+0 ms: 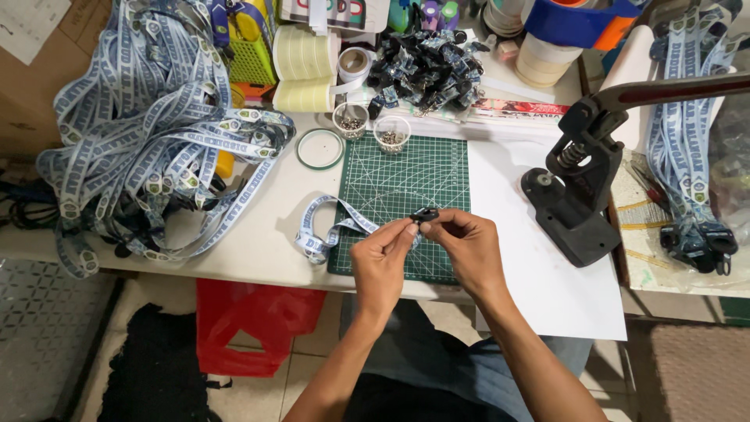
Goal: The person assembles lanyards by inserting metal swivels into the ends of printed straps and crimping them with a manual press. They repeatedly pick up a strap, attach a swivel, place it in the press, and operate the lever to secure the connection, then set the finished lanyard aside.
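My left hand [380,261] and my right hand [466,246] meet above the green cutting mat [406,176]. Together they pinch a small black clip [425,214] at the end of a blue and white lanyard strap [326,231]. The strap loops down to the left over the mat's edge and the white table. Both hands have their fingertips closed on the clip and strap end.
A big heap of blue and white lanyards [148,133] lies at the left. Two small cups of metal rivets [371,129] and a round lid [319,148] stand behind the mat. A black hand press [582,184] is at the right, with more lanyards [691,133] beyond it.
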